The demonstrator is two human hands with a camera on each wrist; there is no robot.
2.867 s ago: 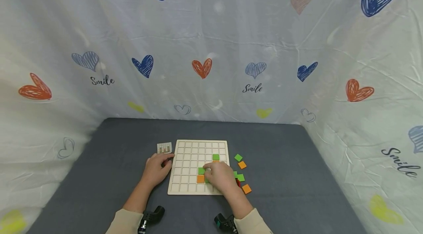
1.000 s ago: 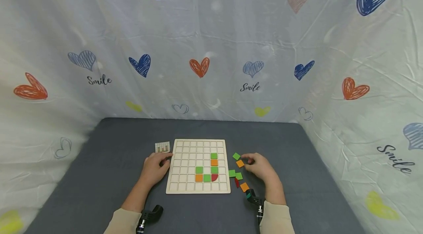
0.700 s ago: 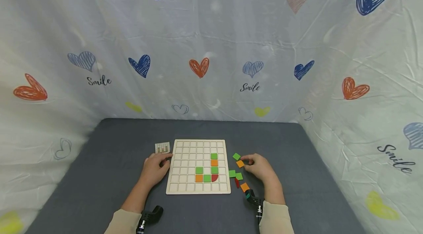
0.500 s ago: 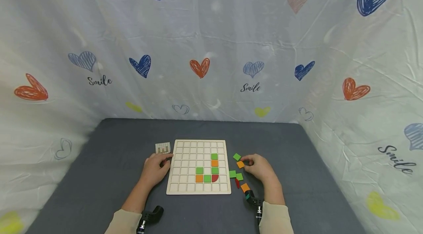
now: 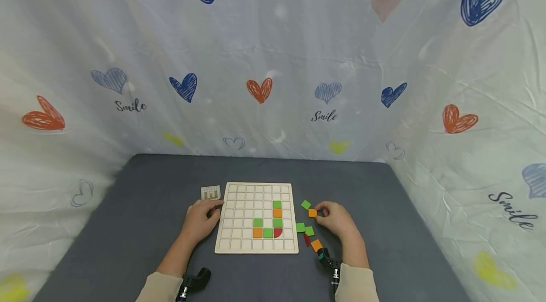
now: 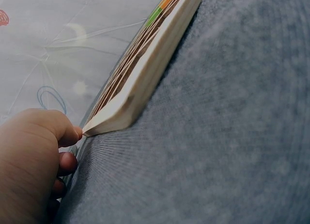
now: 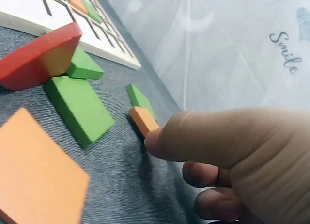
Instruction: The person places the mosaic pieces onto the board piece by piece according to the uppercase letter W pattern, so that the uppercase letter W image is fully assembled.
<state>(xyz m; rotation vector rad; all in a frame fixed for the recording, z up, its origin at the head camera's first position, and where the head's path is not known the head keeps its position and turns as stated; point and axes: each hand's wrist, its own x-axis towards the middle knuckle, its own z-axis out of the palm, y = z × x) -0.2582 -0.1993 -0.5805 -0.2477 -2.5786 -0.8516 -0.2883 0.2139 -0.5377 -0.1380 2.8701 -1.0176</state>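
My right hand (image 5: 340, 222) pinches an orange square tile (image 5: 312, 213) just right of the board. In the right wrist view, the thumb presses one end of that orange tile (image 7: 142, 119), which is tilted up from the cloth. My left hand (image 5: 199, 220) touches the left edge of the wooden grid board (image 5: 241, 204) with a fingertip, its other fingers loosely bent. Seated in the board's cells are green tiles (image 5: 268, 233), orange tiles (image 5: 258, 233) and a red rounded piece (image 5: 277, 233).
Loose by the board's right side lie green tiles (image 5: 305, 204), a red piece (image 5: 306, 239) tilted against a green tile (image 5: 309, 231), and another orange tile (image 5: 316, 245). A small pattern card (image 5: 210, 192) lies at the board's far left. Dark cloth (image 5: 162, 188) covers the table.
My right hand left the board for the loose tiles on the right. It now pinches the orange tile, which has turned and tipped up. My left hand stays at the board's edge.
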